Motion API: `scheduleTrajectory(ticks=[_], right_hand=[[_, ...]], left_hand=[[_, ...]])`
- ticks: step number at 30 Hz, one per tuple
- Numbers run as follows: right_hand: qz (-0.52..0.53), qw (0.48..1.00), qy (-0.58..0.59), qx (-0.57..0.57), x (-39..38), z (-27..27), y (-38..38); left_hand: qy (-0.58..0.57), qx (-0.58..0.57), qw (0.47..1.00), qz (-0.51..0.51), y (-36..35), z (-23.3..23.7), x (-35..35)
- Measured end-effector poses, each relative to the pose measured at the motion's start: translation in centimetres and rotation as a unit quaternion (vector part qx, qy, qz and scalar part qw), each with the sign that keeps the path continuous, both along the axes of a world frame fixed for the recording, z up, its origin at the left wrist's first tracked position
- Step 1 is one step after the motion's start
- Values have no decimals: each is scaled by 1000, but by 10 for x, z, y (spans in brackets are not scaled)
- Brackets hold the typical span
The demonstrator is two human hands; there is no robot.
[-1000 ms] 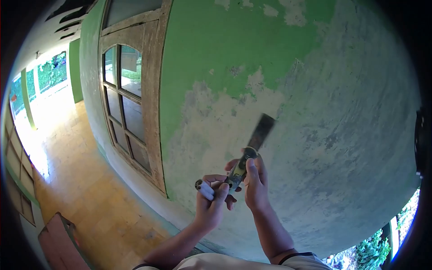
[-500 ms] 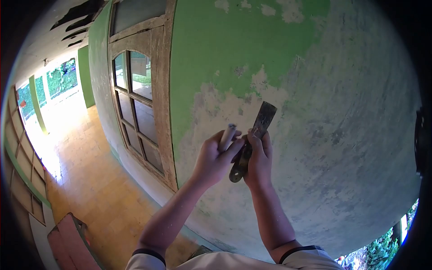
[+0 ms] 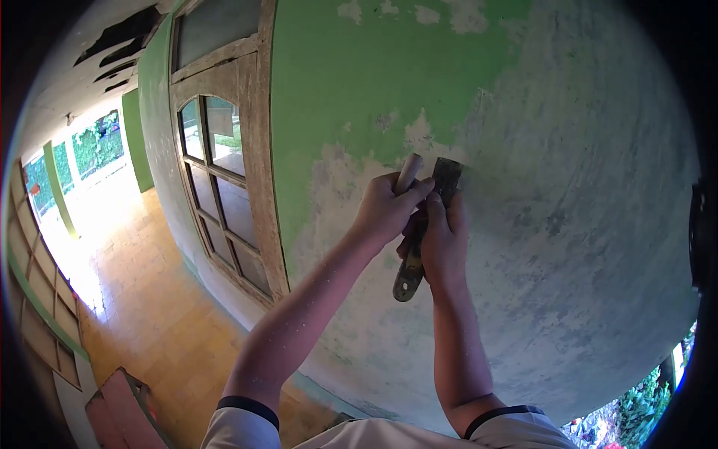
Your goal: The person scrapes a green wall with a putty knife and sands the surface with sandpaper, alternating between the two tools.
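Observation:
My right hand (image 3: 443,241) grips a metal scraper (image 3: 446,176) by its handle, whose end (image 3: 407,280) sticks out below the fist. The blade is pressed flat against the wall (image 3: 568,224), at the edge where green paint (image 3: 359,67) meets the bare grey patch. My left hand (image 3: 387,209) is closed around a short pale cylinder (image 3: 408,173) and rests against the scraper beside the right hand. Both arms reach up from the bottom of the view.
A weathered wooden door (image 3: 224,187) with glass panes stands left of the scraped area. A tiled corridor floor (image 3: 142,299) runs back toward a bright opening with greenery (image 3: 93,142). A reddish board (image 3: 123,408) lies at the lower left.
Both hands rose from chest height up to the wall. The scraper turned blade-up and now presses on the paint edge; the left hand came alongside it.

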State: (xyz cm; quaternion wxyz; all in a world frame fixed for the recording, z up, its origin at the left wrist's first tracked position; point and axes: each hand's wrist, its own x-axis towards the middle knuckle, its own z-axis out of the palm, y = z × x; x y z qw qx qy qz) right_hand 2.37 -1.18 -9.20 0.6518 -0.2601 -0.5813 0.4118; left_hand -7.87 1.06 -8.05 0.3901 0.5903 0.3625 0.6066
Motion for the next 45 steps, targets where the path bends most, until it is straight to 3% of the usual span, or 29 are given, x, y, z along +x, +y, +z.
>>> scheduleTrajectory(ticks=[3, 11, 17, 21, 23, 27, 38, 45], right_hand=[[17, 1000, 2, 1, 1, 4, 5], [37, 999, 6, 21, -4, 27, 17], [33, 999, 3, 37, -9, 45, 15], [64, 998, -25, -2, -3, 31, 1], [64, 998, -23, -10, -6, 17, -2], [71, 997, -20, -31, -8, 7, 2], [88, 995, 14, -38, -14, 19, 11], [79, 997, 12, 17, -18, 42, 18]], left_hand=[[-7, -11, 1000, -4, 6, 6, -1], [70, 103, 983, 134, 16, 30, -3], [46, 82, 990, 102, 0, 56, -9], [-5, 93, 994, 61, 8, 23, -10], [20, 16, 999, 46, -1, 10, -11], [-14, 43, 998, 39, 4, -2, -10], [40, 58, 994, 88, 8, 28, -13], [73, 105, 982, 138, 16, 51, -18]])
